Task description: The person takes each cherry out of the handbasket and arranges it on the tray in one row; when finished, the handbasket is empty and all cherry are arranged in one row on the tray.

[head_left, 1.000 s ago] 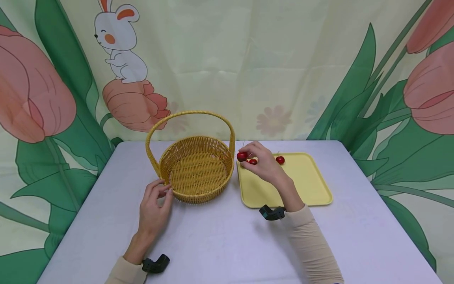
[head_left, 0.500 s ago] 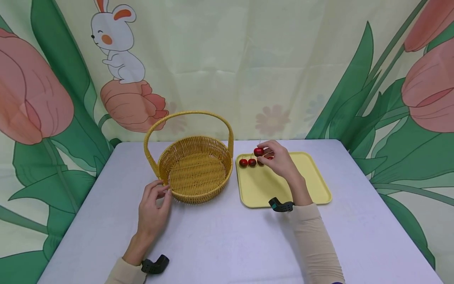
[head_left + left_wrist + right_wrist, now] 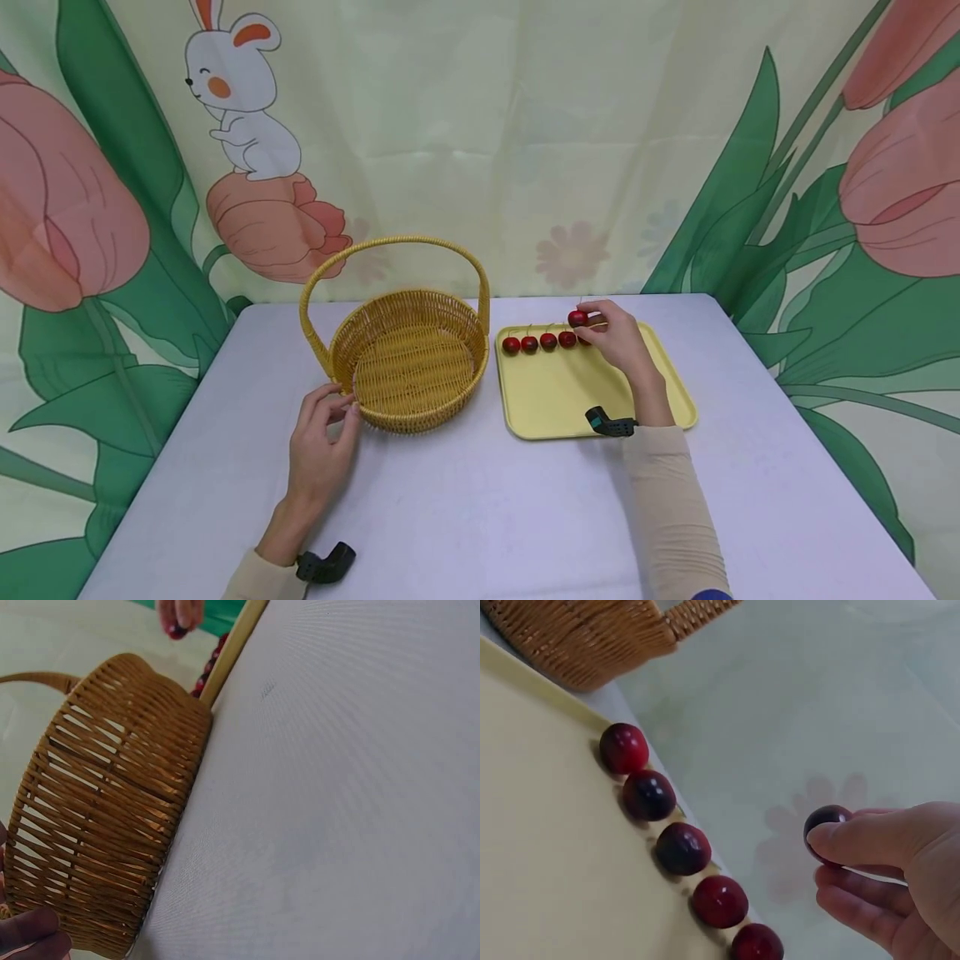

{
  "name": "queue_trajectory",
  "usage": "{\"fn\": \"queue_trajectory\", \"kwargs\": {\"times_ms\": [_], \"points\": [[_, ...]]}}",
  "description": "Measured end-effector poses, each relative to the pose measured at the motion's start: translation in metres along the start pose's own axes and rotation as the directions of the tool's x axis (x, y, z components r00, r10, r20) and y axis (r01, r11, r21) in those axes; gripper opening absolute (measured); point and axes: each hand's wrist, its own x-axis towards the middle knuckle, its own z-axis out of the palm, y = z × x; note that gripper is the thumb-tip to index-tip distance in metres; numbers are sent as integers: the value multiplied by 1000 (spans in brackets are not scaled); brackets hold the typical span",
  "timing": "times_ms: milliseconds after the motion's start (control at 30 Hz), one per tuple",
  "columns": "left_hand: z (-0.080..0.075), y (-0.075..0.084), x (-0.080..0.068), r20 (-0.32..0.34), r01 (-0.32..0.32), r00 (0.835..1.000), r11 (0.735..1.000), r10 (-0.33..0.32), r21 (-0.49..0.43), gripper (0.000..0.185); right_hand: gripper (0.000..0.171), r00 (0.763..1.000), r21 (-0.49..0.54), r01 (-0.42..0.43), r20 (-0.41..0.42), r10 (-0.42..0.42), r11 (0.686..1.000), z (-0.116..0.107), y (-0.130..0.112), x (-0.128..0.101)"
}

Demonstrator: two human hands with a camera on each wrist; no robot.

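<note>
A dark red cherry is pinched between the thumb and fingers of my right hand, raised above the far edge of the yellow tray. Several more cherries stand in a row along that edge; in the head view my right hand partly covers the right end of the row. My left hand holds the near-left rim of a round wicker basket, which has a tall arched handle and nothing inside. In the left wrist view only some left fingers show, at the basket's woven side.
A white cloth covers the table, with the basket to the left of the tray. Behind hangs a curtain printed with tulips and a rabbit. Each wrist wears a black camera.
The right hand has moved rightward along the row with a cherry between its fingers, uncovering the cherries on the left. The left hand stays at the basket rim; the head view has shifted slightly.
</note>
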Motion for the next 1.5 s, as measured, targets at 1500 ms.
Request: {"fn": "queue_trajectory", "kwargs": {"times_ms": [1500], "points": [[-2, -1, -2, -5, 7, 1000, 1000, -7, 25, 16, 48, 997, -227, -68, 19, 74, 972, -7, 67, 2]]}}
